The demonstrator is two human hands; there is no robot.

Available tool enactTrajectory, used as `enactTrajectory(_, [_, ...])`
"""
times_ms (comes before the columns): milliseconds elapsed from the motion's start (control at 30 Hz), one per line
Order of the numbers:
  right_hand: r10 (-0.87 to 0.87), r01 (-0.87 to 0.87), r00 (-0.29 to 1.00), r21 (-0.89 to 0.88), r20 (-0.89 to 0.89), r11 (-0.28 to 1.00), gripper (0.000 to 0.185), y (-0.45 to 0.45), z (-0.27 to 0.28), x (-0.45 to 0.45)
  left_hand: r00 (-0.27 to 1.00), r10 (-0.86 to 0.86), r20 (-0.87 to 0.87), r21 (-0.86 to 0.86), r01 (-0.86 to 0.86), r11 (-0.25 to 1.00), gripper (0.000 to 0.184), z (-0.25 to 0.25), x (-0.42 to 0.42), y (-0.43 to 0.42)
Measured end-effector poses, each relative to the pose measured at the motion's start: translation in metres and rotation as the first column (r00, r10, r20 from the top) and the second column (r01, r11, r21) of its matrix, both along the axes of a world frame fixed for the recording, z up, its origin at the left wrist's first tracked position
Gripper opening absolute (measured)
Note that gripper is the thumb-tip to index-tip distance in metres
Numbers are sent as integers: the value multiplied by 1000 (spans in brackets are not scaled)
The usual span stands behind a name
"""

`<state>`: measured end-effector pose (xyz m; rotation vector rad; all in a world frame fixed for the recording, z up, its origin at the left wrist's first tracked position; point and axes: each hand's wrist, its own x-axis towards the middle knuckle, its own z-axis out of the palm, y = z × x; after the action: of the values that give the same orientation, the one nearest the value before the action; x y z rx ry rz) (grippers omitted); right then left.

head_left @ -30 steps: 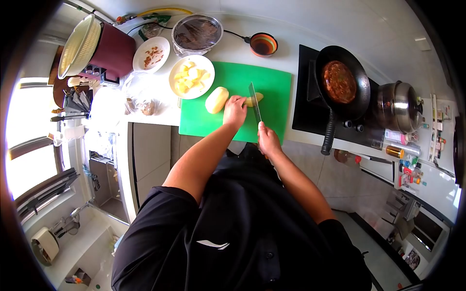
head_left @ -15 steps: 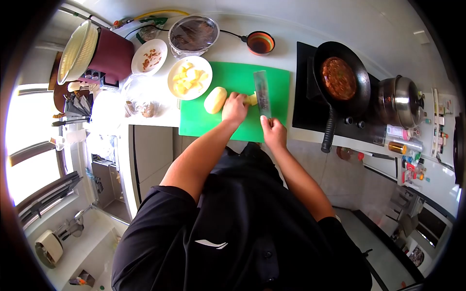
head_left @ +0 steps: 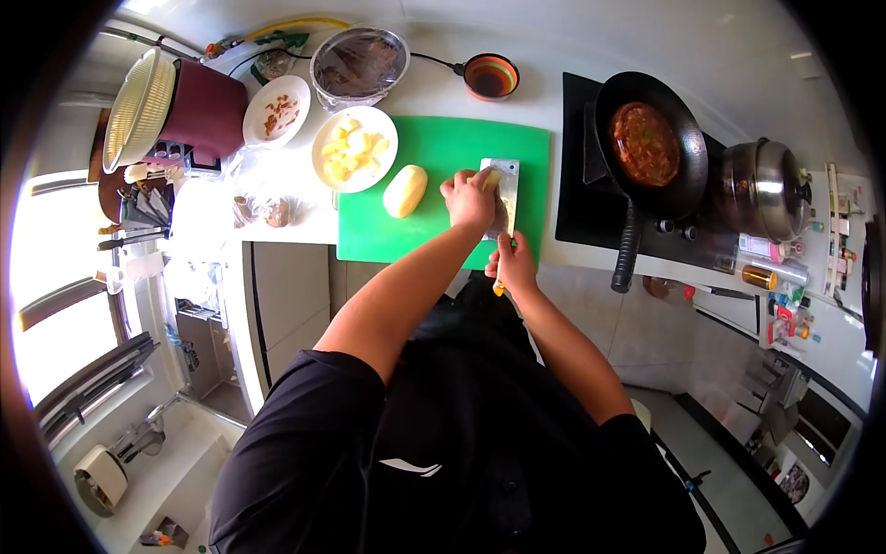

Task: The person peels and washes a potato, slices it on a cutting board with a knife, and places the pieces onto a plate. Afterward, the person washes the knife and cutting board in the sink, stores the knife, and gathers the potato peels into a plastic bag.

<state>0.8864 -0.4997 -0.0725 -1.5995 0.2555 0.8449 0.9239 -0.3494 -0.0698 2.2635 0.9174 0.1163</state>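
My right hand (head_left: 514,263) grips the handle of a cleaver (head_left: 506,203), whose broad blade lies turned nearly flat over the green cutting board (head_left: 443,242). My left hand (head_left: 469,198) is at the blade's left side, its fingers curled on pale yellow potato pieces (head_left: 494,178) at the blade; the hand partly hides them. A whole peeled potato (head_left: 405,191) rests on the board, left of that hand. Cut potato chunks fill part of a white bowl (head_left: 372,119) at the board's upper left corner.
On the right, a black wok (head_left: 690,138) with reddish food sits on the stove (head_left: 574,194) beside a steel pot (head_left: 780,189). Along the back are a film-covered bowl (head_left: 360,66), a small striped bowl (head_left: 491,77) and a white plate (head_left: 293,92) with brown bits.
The cleaver has turned from edge-on to nearly flat, its handle end now showing below my right hand. My left hand has moved right, up to the blade, with the potato pieces.
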Motion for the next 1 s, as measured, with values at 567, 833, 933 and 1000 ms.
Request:
enactTrajectory(567, [265,-269,961,41,82,962,44,163,112,-7,926,267,266,-29,-269,963,36,42,-46,204])
enactTrajectory(833, [132,-118,972,-79,196,990,33,109,107,8,992,47,118,266,-77,961,41,54,-76,213])
enactTrajectory(933, [72,-49,985,-146,158,988,39,78,110,14,975,-214,55,-73,218,973,49,37,-97,179])
enactTrajectory(1000, [67,-49,991,-146,120,988,46,63,109,18,967,-250,-58,99,255,962,65,2,-97,154])
